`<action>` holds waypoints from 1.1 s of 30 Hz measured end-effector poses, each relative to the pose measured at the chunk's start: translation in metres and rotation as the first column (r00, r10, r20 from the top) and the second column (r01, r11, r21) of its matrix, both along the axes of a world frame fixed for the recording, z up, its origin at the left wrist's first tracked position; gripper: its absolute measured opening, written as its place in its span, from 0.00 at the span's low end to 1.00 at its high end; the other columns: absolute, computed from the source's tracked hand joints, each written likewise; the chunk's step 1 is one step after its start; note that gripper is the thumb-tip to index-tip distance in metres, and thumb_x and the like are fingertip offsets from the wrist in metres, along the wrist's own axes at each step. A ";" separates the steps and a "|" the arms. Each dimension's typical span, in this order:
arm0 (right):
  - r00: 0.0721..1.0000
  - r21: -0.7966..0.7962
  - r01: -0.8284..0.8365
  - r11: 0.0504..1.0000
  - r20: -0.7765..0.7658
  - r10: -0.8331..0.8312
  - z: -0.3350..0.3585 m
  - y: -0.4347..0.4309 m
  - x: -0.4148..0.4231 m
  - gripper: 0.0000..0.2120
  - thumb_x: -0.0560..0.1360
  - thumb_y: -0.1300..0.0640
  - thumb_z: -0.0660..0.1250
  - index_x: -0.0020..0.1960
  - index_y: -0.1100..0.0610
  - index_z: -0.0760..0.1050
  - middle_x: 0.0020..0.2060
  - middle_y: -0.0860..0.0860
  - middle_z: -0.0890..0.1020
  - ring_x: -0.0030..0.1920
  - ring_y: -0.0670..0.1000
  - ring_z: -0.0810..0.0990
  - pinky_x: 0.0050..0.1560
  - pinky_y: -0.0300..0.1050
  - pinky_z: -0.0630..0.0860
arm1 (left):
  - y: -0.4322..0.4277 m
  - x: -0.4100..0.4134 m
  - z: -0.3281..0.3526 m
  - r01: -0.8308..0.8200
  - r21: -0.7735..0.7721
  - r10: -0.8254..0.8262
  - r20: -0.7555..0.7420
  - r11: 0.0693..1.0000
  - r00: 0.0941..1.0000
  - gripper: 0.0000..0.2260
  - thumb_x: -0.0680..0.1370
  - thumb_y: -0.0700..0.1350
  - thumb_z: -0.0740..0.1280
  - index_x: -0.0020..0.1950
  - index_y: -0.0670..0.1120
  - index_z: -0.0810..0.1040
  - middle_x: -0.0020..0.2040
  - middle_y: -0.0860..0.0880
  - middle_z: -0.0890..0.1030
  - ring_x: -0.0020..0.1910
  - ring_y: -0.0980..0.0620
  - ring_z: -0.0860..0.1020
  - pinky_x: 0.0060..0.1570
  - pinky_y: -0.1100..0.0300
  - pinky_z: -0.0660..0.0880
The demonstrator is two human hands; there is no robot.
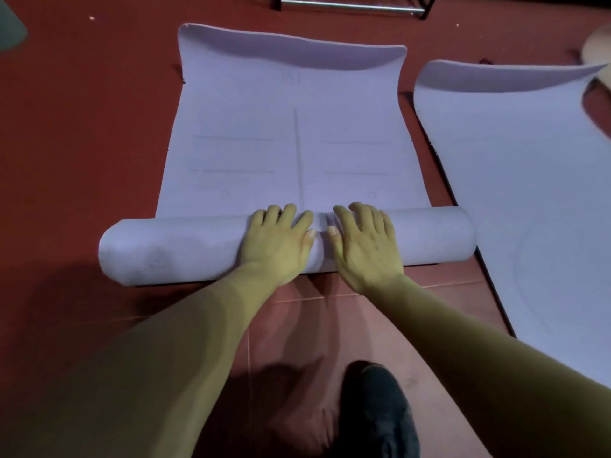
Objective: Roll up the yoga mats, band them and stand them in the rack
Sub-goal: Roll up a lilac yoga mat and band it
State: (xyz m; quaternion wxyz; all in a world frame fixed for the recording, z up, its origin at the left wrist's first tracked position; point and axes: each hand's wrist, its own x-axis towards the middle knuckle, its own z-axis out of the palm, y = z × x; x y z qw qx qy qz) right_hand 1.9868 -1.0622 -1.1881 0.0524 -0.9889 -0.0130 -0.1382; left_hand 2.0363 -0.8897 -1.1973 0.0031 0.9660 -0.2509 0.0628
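Bare red floor (82, 143) open left of the half-rolled mat (291, 153); narrow floor strip right, then second mat (529, 193). Rack bar (350, 4) blocks far edge; shoe (377, 408) near.

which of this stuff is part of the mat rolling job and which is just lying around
Job: half-rolled mat, left hand and right hand pressing its roll, second mat lying flat, metal frame at top (perhaps the rack).
Lying about: beige object at right edge, grey-green object top left.

second mat (529, 200) cropped at right edge, metal frame (350, 5) cut off above
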 end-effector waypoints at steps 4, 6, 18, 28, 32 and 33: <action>0.997 -0.002 -0.047 0.999 0.063 0.047 -0.015 -0.005 0.007 0.19 0.83 0.47 0.54 0.61 0.58 0.76 0.56 0.56 0.76 0.55 0.59 0.73 0.64 0.57 0.68 | -0.003 0.011 -0.001 0.004 -0.040 -0.004 0.002 0.999 1.000 0.21 0.81 0.54 0.52 0.63 0.47 0.79 0.55 0.43 0.80 0.48 0.39 0.77 0.49 0.45 0.73; 0.994 -0.008 -0.033 0.999 0.108 0.033 -0.025 -0.004 0.012 0.18 0.83 0.48 0.55 0.61 0.58 0.77 0.57 0.55 0.76 0.57 0.59 0.73 0.65 0.58 0.69 | -0.005 0.018 0.000 -0.013 -0.033 0.012 -0.029 0.999 1.000 0.22 0.80 0.55 0.51 0.64 0.48 0.78 0.55 0.44 0.80 0.49 0.40 0.78 0.49 0.46 0.73; 0.996 0.093 -0.024 0.995 0.093 0.015 -0.023 -0.007 0.046 0.20 0.83 0.48 0.55 0.62 0.60 0.77 0.54 0.57 0.79 0.55 0.60 0.77 0.62 0.58 0.72 | -0.017 0.020 -0.001 -0.090 -0.053 0.091 0.023 0.995 0.996 0.20 0.82 0.53 0.53 0.65 0.48 0.77 0.62 0.45 0.78 0.54 0.40 0.75 0.56 0.43 0.72; 0.995 0.096 0.053 0.994 0.075 -0.060 -0.026 -0.004 0.044 0.20 0.83 0.47 0.54 0.61 0.59 0.78 0.57 0.55 0.78 0.62 0.60 0.75 0.69 0.58 0.65 | -0.017 0.036 0.001 -0.114 -0.042 0.112 -0.049 0.993 0.992 0.20 0.81 0.55 0.50 0.64 0.51 0.76 0.60 0.48 0.78 0.52 0.43 0.74 0.54 0.46 0.71; 0.995 0.057 0.051 0.997 0.081 -0.055 -0.028 -0.006 0.054 0.21 0.84 0.49 0.52 0.61 0.59 0.78 0.55 0.55 0.79 0.60 0.60 0.76 0.67 0.58 0.67 | -0.017 0.041 0.002 -0.096 -0.084 0.093 -0.042 0.992 0.995 0.21 0.82 0.55 0.51 0.65 0.48 0.76 0.58 0.47 0.78 0.53 0.44 0.76 0.57 0.46 0.72; 0.995 0.055 0.057 0.997 0.084 -0.061 -0.029 -0.006 0.056 0.21 0.84 0.49 0.52 0.61 0.59 0.78 0.55 0.55 0.79 0.60 0.60 0.76 0.67 0.58 0.67 | -0.017 0.040 0.002 -0.088 -0.117 0.085 -0.026 0.989 0.996 0.20 0.82 0.54 0.52 0.66 0.47 0.76 0.59 0.46 0.79 0.55 0.43 0.76 0.59 0.46 0.72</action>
